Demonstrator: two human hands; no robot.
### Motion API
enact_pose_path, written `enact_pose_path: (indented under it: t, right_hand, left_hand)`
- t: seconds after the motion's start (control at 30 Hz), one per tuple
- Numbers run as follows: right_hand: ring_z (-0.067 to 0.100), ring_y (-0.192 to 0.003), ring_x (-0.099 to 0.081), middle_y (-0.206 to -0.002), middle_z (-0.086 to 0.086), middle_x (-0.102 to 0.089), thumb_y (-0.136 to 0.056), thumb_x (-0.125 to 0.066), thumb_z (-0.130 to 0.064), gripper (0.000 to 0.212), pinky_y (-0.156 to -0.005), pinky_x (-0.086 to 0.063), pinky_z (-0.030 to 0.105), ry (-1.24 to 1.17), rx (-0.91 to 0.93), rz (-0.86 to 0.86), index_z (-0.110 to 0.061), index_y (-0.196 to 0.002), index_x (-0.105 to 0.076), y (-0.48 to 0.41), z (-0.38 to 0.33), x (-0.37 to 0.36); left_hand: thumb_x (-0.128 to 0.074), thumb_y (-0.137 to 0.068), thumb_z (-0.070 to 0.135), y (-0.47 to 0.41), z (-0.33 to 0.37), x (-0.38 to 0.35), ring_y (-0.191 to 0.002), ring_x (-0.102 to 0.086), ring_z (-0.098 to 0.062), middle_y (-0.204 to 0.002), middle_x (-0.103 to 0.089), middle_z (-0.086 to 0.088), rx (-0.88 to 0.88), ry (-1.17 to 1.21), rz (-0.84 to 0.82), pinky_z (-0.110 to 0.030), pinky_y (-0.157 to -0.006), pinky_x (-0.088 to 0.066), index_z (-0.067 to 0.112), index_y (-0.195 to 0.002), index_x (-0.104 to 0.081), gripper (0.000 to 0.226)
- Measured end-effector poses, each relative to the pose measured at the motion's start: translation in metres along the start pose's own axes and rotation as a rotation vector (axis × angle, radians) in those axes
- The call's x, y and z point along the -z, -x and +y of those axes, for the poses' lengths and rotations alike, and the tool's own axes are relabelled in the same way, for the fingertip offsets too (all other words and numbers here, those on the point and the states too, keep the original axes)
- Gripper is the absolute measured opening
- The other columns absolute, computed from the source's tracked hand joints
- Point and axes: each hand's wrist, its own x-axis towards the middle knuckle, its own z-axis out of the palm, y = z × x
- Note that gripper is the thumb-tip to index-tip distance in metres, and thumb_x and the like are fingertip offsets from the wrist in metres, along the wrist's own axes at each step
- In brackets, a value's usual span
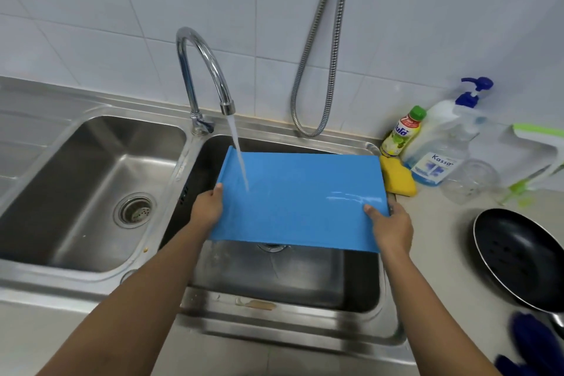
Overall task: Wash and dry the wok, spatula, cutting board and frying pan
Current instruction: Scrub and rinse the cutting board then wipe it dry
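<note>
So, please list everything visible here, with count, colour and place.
cutting board: one, blue, over the right basin, under running water
tap: one, chrome, behind the basins' divider
sink: one, steel, two basins
hose: one, metal, on the wall
sponge: one, yellow, counter, by the board's far right corner
small bottle: one, green cap, behind the sponge
pump bottle: one, clear, blue pump, right of the small bottle
jar: one, clear, right of the pump bottle
tool: one, white and green, by the wall, right
frying pan: one, black, counter at right
dark blue thing: one, blurred, bottom right
hands: two; left hand grips the board's left edge, right hand its near right corner
</note>
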Motion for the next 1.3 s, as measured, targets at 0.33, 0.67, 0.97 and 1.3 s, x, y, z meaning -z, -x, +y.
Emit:
enact_pose_path:
  t: [0.33, 0.67, 0.97, 1.3]
  right_hand:
    - [0.018, -0.086, -0.061, -0.101, 0.003, -0.065, -0.091, -0.067, -0.029, 0.031, -0.074, -0.045, 0.031, -0.069, -0.048, -0.188, -0.013, -0.116, -0.062, 0.042, 0.011, -0.082]
    - [0.021, -0.088, -0.061, -0.110, 0.005, -0.063, -0.096, -0.055, -0.030, 0.026, -0.075, -0.050, 0.034, 0.083, 0.006, -0.363, -0.019, -0.119, -0.058, 0.071, -0.007, -0.155]
    - [0.030, -0.134, -0.040, -0.150, 0.009, -0.037, -0.100, -0.044, -0.031, 0.059, -0.110, -0.037, 0.046, 0.393, 0.126, -0.306, -0.010, -0.153, -0.025, 0.100, -0.024, -0.189]
    - [0.026, -0.151, 0.009, -0.165, 0.007, 0.007, -0.103, -0.039, -0.029, 0.065, -0.123, 0.004, 0.038, 0.525, 0.604, -0.460, -0.011, -0.156, -0.008, 0.140, -0.091, -0.251]
  left_hand:
    - [-0.029, -0.105, 0.043, -0.012, -0.018, 0.086, -0.089, -0.049, -0.030, -0.101, -0.056, -0.017, -0.086, -0.218, 0.180, -0.035, -0.079, -0.034, 0.004, -0.094, -0.059, 0.051]
    - [-0.031, -0.105, 0.039, -0.011, -0.062, 0.148, -0.116, -0.053, -0.045, -0.126, -0.056, -0.032, -0.029, -0.191, 0.318, -0.046, -0.097, -0.040, -0.006, -0.115, -0.061, 0.055]
    - [-0.028, -0.105, 0.042, -0.026, -0.079, 0.163, -0.119, -0.050, -0.047, -0.130, -0.052, -0.033, 0.016, -0.138, 0.323, -0.047, -0.099, -0.038, -0.006, -0.128, -0.054, 0.059]
    - [-0.027, -0.105, 0.042, -0.029, -0.087, 0.170, -0.118, -0.051, -0.043, -0.129, -0.055, -0.029, 0.027, -0.089, 0.305, -0.046, -0.098, -0.037, -0.001, -0.127, -0.056, 0.056]
